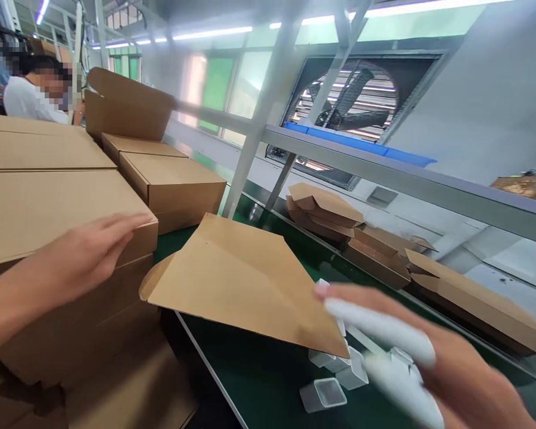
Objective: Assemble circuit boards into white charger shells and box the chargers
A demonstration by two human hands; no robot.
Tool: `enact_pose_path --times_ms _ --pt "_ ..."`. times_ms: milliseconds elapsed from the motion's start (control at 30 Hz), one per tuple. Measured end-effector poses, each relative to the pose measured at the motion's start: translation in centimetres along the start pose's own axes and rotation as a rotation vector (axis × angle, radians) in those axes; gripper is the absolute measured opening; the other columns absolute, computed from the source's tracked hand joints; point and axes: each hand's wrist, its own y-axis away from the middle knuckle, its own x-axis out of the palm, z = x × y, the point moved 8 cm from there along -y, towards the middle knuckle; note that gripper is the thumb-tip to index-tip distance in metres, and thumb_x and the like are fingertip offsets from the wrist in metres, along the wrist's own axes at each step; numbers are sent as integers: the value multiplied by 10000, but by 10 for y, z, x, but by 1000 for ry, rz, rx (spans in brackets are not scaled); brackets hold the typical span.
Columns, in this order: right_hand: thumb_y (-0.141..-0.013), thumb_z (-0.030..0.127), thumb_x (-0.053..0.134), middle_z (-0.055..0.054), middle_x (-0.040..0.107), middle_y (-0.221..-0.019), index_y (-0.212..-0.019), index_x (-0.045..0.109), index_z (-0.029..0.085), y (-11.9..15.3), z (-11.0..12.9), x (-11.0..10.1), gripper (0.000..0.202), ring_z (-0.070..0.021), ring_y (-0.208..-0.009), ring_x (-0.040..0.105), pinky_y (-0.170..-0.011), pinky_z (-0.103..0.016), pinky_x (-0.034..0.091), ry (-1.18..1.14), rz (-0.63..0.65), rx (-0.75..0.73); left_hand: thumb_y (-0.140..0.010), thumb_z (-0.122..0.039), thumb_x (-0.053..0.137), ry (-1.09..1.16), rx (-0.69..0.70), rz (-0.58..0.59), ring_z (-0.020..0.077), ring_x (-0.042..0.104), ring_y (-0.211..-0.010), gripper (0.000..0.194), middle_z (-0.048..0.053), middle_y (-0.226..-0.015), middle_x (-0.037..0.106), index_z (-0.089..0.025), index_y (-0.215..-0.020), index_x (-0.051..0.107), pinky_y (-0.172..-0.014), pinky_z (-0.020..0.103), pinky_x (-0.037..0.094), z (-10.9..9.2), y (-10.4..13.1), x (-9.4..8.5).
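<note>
My left hand (92,247) is stretched out flat, fingers together, over the near corner of a stack of closed cardboard boxes (62,202). Whether it touches the top box, I cannot tell. My right hand (446,357), blurred by motion, has white covers on two fingers and its fingers are extended apart. One fingertip is at the right edge of a brown cardboard sheet (236,274); contact is unclear. The sheet lies tilted over the green conveyor belt (259,381). Several small white square plastic cups (324,394) lie between the sheet and my right hand, some partly hidden.
More closed boxes (178,185) and a raised box flap (127,110) stand at the back left. Open cartons (379,253) line the belt's far side. A metal frame (259,113) crosses ahead, before a wall fan (348,98). A person in white (33,98) is at far left.
</note>
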Motion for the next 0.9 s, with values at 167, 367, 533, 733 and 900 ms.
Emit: enact_pose_path --times_ms 167,367,533,733,900 --pt "-1046 663 367 -106 436 -1653 -1632 381 243 -37 -93 20 722 -385 -1493 444 -1254 -618 339 58 87 350 -1053 -703 243 91 115 152 305 341 -1565 784 59 -1660 423 -165 -1586 444 -1290 517 304 -63 -49 31" --pt "-1026 734 304 -177 75 -1747 -1674 155 51 -40 -125 87 953 -347 -1622 91 -1319 -543 145 94 402 557 -1065 -662 201 40 -93 480 312 148 -1611 817 89 -1724 163 -98 -1655 249 -1278 551 320 -55 -27 142" --pt "-1046 630 384 -188 64 -1746 -1672 145 40 -30 -129 88 893 -331 -1625 62 -1320 -530 126 -59 444 542 -1048 -704 259 -15 -79 456 316 219 -1593 828 60 -1710 202 -129 -1642 289 -1288 517 318 -43 -10 154" --pt "-1079 572 295 -161 128 -1750 -1682 153 115 -10 -146 58 770 -325 -1620 111 -1317 -536 157 -86 276 604 -1018 -687 459 -205 232 167 383 435 -1503 748 54 -1634 425 -254 -1623 381 -1142 546 521 -61 15 128" --pt "-1049 687 341 -187 84 -1746 -1678 161 88 -31 -135 58 887 -364 -1614 94 -1311 -562 184 -91 220 557 -930 -820 398 -228 570 -12 400 427 -1506 985 93 -1650 421 -221 -1686 202 -1195 554 419 -123 34 109"
